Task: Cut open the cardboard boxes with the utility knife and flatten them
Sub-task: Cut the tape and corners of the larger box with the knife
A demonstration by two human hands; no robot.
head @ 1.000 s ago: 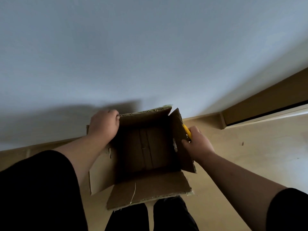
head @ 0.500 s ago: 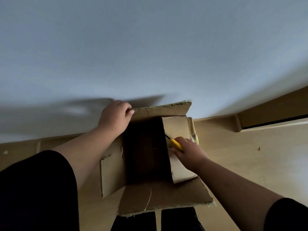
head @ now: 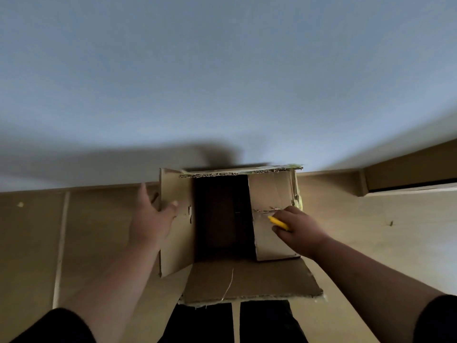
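Note:
An open brown cardboard box [head: 247,283] stands on the floor against the wall, its flaps spread and its inside dark. My right hand [head: 300,229] grips a yellow utility knife [head: 278,222] and holds its tip against the right flap [head: 270,194], beside a ragged horizontal cut. My left hand [head: 150,220] hovers with spread fingers just left of the left flap [head: 175,243]; the fingertips are at the flap's edge and hold nothing. The knife's blade is too small to make out.
A pale wall [head: 222,82] rises right behind the box. The wooden floor [head: 94,233] stretches to both sides. A door frame and threshold [head: 408,186] lie at the far right. My dark-trousered legs [head: 235,323] stand just below the near flap.
My left hand has let go of the box's far top edge and drawn back to the left, fingers spread. The right hand with the knife has moved down along the right flap.

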